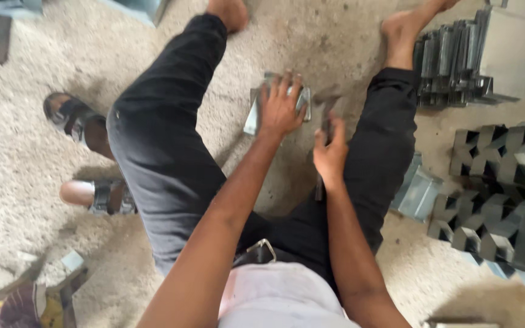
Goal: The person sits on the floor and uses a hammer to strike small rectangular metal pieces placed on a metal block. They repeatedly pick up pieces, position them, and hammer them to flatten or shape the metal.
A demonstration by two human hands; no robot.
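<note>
One bent sheet-metal piece (277, 102) lies on the concrete floor (19, 140) between the seated person's legs | left hand (281, 106) presses flat on it, fingers spread | right hand (330, 155) just beside, fingers curled around a dark blurred tool (325, 121) | stacked metal brackets (493, 194) toward the floor's right edge | two sandalled feet (86, 158) at left.

Metal workshop: rough concrete floor (19, 152), stacked bent sheet-metal brackets (499, 188), more metal pieces (457, 58) piled alongside.

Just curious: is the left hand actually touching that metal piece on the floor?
Touching. The head view shows the left hand spread flat over the metal piece, fingers pressing its top.
</note>
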